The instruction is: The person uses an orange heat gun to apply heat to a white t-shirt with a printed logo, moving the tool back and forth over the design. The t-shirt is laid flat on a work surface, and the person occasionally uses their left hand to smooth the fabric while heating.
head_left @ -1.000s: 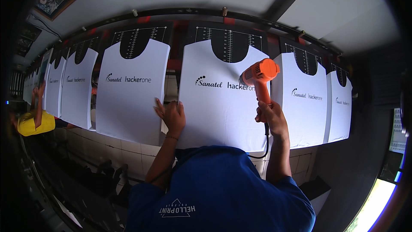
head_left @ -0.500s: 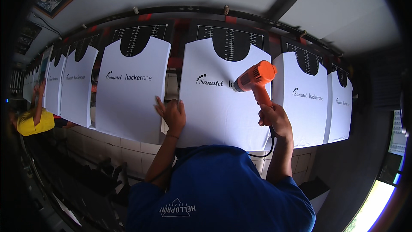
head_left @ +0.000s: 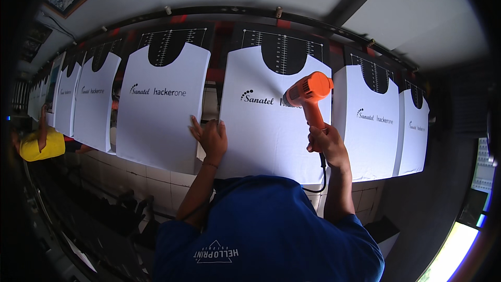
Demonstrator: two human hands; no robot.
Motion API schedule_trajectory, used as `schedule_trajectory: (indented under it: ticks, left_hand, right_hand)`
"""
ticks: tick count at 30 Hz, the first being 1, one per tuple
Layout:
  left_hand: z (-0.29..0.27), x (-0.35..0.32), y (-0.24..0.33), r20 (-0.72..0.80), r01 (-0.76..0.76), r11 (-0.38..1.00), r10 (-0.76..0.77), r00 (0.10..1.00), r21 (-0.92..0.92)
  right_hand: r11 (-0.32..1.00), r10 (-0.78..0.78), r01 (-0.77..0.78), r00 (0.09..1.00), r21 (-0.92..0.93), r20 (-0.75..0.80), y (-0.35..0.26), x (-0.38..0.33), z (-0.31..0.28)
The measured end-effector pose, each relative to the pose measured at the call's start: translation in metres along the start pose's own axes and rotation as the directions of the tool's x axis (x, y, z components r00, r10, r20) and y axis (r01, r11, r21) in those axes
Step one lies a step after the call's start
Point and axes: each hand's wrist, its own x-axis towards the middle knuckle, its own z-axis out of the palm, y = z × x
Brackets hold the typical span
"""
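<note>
Right hand (head_left: 324,145) grips an orange plastic heat gun (head_left: 307,93) against the smooth white shirt (head_left: 271,125); left hand (head_left: 211,137) lies open, flat on the shirt's left edge.

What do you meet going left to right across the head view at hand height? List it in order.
Person in yellow → white shirt on its board → left hand → shirt being worked on → orange heat gun held by right hand → next white shirt.

Garment print workshop, row of white printed shirts (head_left: 162,107) on black pallet boards (head_left: 284,52), orange heat gun (head_left: 308,94)
</note>
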Motion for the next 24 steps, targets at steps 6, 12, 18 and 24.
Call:
schedule_trajectory:
  ticks: [6, 12, 18, 24]
  left_hand:
    - [-0.002, 0.0, 0.0, 0.014, 0.012, 1.0, -0.011, 1.0, -0.015]
    - [-0.002, 0.001, -0.001, 0.026, 0.013, 1.0, -0.012, 1.0, -0.023]
    - [-0.004, 0.002, -0.002, 0.075, 0.034, 0.999, -0.033, 0.997, -0.012]
    - [-0.02, 0.003, -0.016, 0.172, 0.011, 0.991, 0.012, 0.985, -0.137]
  right_hand:
    - [0.999, 0.036, -0.036, 0.999, -0.016, 0.033, -0.008, 0.001, 0.004]
    - [0.999, 0.034, -0.034, 0.999, -0.017, 0.01, -0.01, 0.007, 0.011]
    - [1.0, -0.003, 0.003, 0.999, 0.006, 0.034, -0.011, 0.008, 0.021]
    - [1.0, 0.002, -0.003, 0.999, 0.017, 0.049, -0.013, 0.004, 0.035]
